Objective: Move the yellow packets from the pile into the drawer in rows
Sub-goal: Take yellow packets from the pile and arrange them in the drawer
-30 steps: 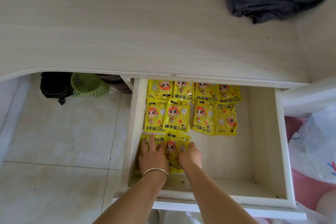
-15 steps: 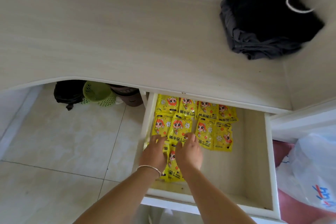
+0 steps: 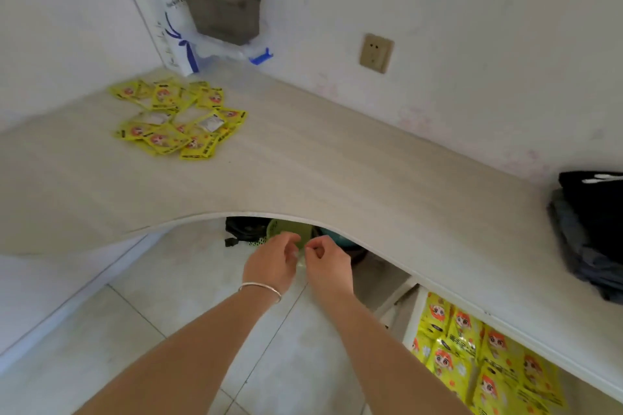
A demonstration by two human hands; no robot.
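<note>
Yellow packets (image 3: 178, 118) lie piled at desk (image 3: 337, 172) far-left corner; more sit in rows in drawer (image 3: 413, 317), lower right. Left hand (image 3: 271, 263) & right hand (image 3: 328, 264) hover under desk edge, fingers loosely curled, holding nothing.

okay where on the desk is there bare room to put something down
Bare room: the wide middle of the desk, between the pile of yellow packets at the far left and the dark folded clothes at the right edge. Crowded: the left corner, with the pile, a white bag and a grey bin.
</note>
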